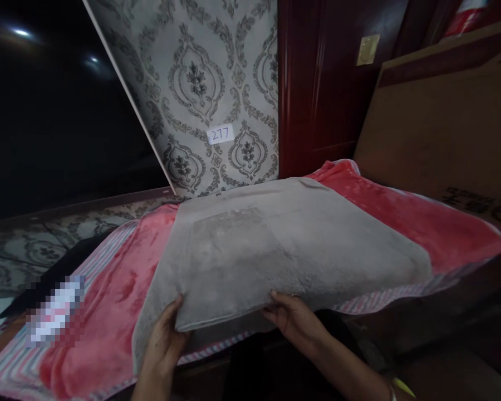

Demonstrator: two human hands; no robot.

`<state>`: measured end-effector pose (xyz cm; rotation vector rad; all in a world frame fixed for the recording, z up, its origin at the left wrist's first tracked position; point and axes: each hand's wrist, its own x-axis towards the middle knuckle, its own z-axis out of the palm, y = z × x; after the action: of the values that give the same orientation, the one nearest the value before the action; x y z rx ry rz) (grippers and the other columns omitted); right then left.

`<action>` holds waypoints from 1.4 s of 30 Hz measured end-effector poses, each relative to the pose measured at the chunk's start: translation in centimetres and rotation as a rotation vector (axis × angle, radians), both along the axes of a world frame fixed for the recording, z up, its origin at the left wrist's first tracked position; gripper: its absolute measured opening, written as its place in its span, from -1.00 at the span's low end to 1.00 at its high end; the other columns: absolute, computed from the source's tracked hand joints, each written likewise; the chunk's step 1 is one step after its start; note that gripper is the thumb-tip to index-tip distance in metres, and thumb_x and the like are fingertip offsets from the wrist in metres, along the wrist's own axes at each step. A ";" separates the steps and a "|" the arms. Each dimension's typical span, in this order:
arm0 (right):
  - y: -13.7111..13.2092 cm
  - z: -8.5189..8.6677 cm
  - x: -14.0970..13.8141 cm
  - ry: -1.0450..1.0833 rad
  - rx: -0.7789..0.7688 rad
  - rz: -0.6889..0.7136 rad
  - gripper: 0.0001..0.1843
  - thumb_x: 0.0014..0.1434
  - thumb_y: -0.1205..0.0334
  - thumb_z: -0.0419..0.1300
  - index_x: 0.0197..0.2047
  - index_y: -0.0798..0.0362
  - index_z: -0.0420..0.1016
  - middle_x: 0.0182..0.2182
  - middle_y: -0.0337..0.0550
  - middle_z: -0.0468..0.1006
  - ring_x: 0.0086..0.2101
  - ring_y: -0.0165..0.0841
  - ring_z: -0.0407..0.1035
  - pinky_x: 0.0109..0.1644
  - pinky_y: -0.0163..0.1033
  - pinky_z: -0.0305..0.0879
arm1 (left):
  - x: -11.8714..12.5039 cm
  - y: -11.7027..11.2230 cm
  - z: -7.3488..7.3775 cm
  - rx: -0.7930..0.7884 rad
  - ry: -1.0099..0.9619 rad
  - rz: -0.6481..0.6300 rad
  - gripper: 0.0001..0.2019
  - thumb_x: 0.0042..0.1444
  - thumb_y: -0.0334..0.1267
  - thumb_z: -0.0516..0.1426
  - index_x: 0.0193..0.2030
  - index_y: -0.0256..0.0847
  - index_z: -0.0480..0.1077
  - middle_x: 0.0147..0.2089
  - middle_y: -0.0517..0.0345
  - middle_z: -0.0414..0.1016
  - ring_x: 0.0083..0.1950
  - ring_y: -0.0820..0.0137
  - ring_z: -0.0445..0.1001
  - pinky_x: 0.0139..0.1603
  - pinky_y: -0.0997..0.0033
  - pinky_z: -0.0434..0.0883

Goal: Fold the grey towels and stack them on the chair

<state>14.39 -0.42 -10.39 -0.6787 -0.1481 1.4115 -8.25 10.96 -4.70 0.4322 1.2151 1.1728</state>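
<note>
A folded grey plush towel (271, 256) lies across a pink fleece blanket (404, 223) with a striped border. My left hand (162, 348) grips the towel's near edge at its left corner, with the thumb on top. My right hand (294, 322) holds the same near edge further right, fingers curled around it. Between them, the edge is lifted slightly off the blanket. A darker, rectangular patch marks the towel's upper face.
Behind the blanket stands a grey damask-patterned panel (209, 94) bearing a white label reading 277 (220, 134). A dark red wooden door (317, 83) is to its right. A large cardboard box (434, 128) stands at the right, and a pixelated patch (55, 312) hides something at the left.
</note>
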 end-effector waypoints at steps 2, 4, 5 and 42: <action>-1.1 0.0 0.4 -0.001 0.018 0.010 -0.75 -0.10 0.25 0.48 -0.38 0.08 0.52 -0.26 -0.08 0.66 -0.16 -0.21 0.55 0.11 -0.02 0.41 | -0.3 1.0 0.2 0.054 0.067 -0.033 -0.73 -0.09 -0.48 0.23 -0.20 -0.19 0.52 -0.21 0.14 0.63 0.00 0.31 0.57 0.11 0.39 0.48; -2.5 0.0 1.3 -0.031 0.033 0.056 -0.71 -0.11 0.19 0.50 -0.41 0.06 0.48 -0.24 -0.09 0.66 -0.15 -0.19 0.56 0.10 -0.02 0.40 | -0.7 2.0 0.4 0.134 0.099 -0.083 -0.77 -0.10 -0.46 0.23 -0.24 -0.21 0.53 -0.19 0.10 0.63 0.03 0.33 0.55 0.10 0.46 0.46; -3.3 0.0 2.0 -0.078 0.032 0.117 -0.69 -0.09 0.13 0.49 -0.39 0.06 0.48 -0.23 -0.07 0.66 -0.15 -0.18 0.56 0.07 -0.03 0.40 | -0.8 2.6 0.4 0.171 0.102 -0.123 -0.76 -0.11 -0.44 0.23 -0.23 -0.22 0.53 -0.18 0.08 0.63 0.00 0.32 0.56 0.05 0.46 0.48; 13.3 2.7 12.0 -0.561 0.055 0.301 -0.70 -0.01 0.19 0.33 -0.20 0.15 0.54 -0.39 -0.06 0.66 -0.44 -0.29 0.51 -0.26 -0.20 0.46 | 0.1 8.9 -2.6 0.407 0.323 -0.330 -0.28 -0.19 -0.15 0.43 0.19 -0.16 0.42 0.06 -0.07 0.54 0.25 0.10 0.40 0.30 0.06 0.29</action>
<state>26.35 12.88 -7.74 -1.0252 -0.7526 1.4613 -8.13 19.89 -7.27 1.1210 1.1171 1.0851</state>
